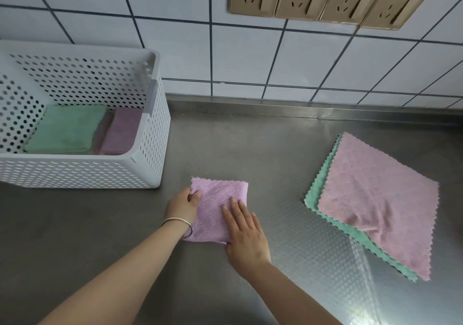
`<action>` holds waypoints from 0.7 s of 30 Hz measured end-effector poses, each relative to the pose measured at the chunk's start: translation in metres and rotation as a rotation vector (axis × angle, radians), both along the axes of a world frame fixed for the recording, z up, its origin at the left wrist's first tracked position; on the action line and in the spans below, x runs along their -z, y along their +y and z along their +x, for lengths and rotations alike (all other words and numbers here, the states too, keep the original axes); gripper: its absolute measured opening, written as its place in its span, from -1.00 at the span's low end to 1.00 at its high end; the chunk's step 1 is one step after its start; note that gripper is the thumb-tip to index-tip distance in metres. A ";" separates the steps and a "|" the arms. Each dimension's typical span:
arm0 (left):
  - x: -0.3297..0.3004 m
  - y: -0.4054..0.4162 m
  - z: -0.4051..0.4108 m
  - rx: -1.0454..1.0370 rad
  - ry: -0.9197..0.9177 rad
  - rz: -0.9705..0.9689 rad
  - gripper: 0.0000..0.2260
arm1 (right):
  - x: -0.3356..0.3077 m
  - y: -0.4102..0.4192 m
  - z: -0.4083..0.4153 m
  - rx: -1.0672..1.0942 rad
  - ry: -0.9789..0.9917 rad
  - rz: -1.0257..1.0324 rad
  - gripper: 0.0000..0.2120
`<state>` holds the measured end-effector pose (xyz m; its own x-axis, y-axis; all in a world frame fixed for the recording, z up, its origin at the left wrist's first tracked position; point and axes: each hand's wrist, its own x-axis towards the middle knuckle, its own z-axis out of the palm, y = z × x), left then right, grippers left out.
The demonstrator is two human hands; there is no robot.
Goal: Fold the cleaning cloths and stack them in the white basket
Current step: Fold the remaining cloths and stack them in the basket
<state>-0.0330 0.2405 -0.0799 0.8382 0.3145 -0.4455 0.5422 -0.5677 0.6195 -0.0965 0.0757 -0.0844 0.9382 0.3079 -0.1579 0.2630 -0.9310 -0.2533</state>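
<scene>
On the counter (250, 137), near the white basket (150, 169), lies a folded purple cloth (218, 199). The left hand (183, 205) pinches its left edge; the right hand (246, 237) presses it with straight, slightly spread fingers (235, 209).

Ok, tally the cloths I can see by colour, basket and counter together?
Purple: 2, one folded in the white basket at, one under both hands on the counter.
Green: 2, one folded in the basket, one unfolded beneath the pink.
Pink: 1, unfolded.
Total: 5 visible; the basket stack may hide more.
</scene>
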 end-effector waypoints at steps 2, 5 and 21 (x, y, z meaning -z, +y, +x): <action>0.004 0.001 -0.002 0.012 -0.005 0.034 -0.78 | 0.001 0.000 0.001 -0.004 -0.005 -0.016 -0.26; 0.007 0.001 -0.001 0.006 -0.031 0.047 -0.79 | 0.002 -0.001 0.001 0.003 -0.004 -0.027 -0.27; 0.023 -0.007 -0.029 0.517 -0.470 0.503 -0.49 | -0.001 0.002 0.027 0.049 -0.154 -0.036 -0.51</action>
